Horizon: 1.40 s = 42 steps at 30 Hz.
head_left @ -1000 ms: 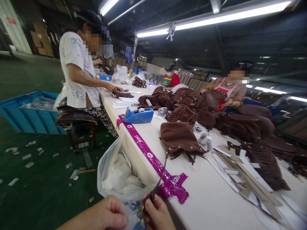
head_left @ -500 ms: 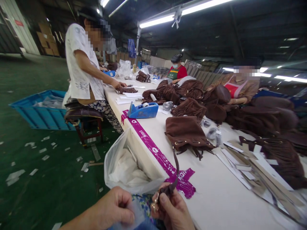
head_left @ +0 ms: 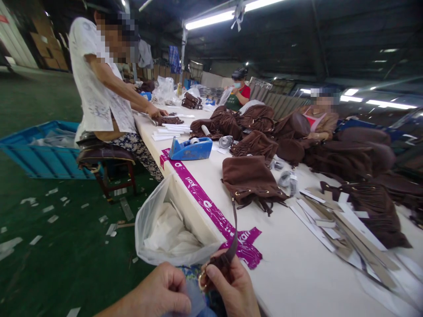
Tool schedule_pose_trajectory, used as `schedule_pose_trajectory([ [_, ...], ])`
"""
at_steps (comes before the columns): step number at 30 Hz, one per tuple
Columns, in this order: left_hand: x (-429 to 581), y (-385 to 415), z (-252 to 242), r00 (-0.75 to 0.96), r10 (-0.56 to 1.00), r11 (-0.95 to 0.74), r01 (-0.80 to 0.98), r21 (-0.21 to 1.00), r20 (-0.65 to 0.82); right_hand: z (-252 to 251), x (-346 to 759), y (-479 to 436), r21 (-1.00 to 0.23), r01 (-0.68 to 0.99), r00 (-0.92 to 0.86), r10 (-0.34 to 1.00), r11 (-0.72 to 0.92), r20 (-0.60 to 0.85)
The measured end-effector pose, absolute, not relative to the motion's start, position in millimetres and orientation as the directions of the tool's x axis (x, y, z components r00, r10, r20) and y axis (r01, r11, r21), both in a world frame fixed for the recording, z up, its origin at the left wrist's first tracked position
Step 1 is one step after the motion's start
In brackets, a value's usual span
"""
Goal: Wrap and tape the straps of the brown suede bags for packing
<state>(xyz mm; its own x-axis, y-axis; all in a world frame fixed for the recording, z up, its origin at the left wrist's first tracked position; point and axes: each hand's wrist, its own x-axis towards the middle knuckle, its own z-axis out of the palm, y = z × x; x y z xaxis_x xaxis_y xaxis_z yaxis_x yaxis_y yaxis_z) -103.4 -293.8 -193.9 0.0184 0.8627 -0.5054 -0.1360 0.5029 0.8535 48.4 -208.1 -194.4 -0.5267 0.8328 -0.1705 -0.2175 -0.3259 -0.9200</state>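
My left hand (head_left: 165, 288) is closed, pinching a thin translucent sheet (head_left: 195, 296) near the bottom edge. Beside it, my right hand (head_left: 236, 284) grips the brown strap (head_left: 233, 247) of a bag, thumb pressed over its end. Gold-coloured metal hardware (head_left: 202, 281) sticks out on the left of those fingers. The strap runs up over the table edge to a brown drawstring bag (head_left: 249, 176), which lies on its side with gold eyelets along its mouth. My fingers hide part of the strap end.
An open plastic bag of white material (head_left: 172, 233) hangs at the white table's (head_left: 297, 264) edge, along purple tape (head_left: 201, 193). A blue tape dispenser (head_left: 191, 149), paper strips (head_left: 343, 233) and piled brown bags (head_left: 346, 154) lie beyond. Co-workers sit around; one occupies a stool (head_left: 105, 154).
The view has shifted slightly, so the table and things on it sit further left. My left hand with the sheet is closer to the hardware. A co-worker at the back has raised a hand.
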Motion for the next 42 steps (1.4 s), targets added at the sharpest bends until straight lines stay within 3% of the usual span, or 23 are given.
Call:
schedule_pose_trajectory([
  [9, -96, -288, -192, -0.024, 0.856, 0.51, -0.121, 0.852, -0.516, -211, 50, -209, -0.978, -0.112, -0.45, 0.887, -0.176, -0.108],
  [20, -90, -282, -203, -0.039, 0.863, 0.487, -0.203, 0.85, -0.504, -213, 47, -209, -0.986, -0.089, -0.443, 0.892, -0.143, -0.089],
  [29, -89, -283, -205, -0.099, 0.839, 0.529, -0.08, 0.845, -0.535, -225, 56, -199, -0.998, 0.002, -0.514, 0.856, -0.068, -0.059],
  [36, -88, -282, -209, -0.019, 0.855, 0.504, -0.204, 0.84, -0.518, -211, 57, -195, -0.994, 0.099, -0.62, 0.779, -0.039, -0.092],
  [42, -88, -281, -206, -0.018, 0.827, 0.53, -0.311, 0.789, -0.562, -207, 62, -193, -0.992, 0.124, -0.61, 0.788, -0.007, -0.082],
])
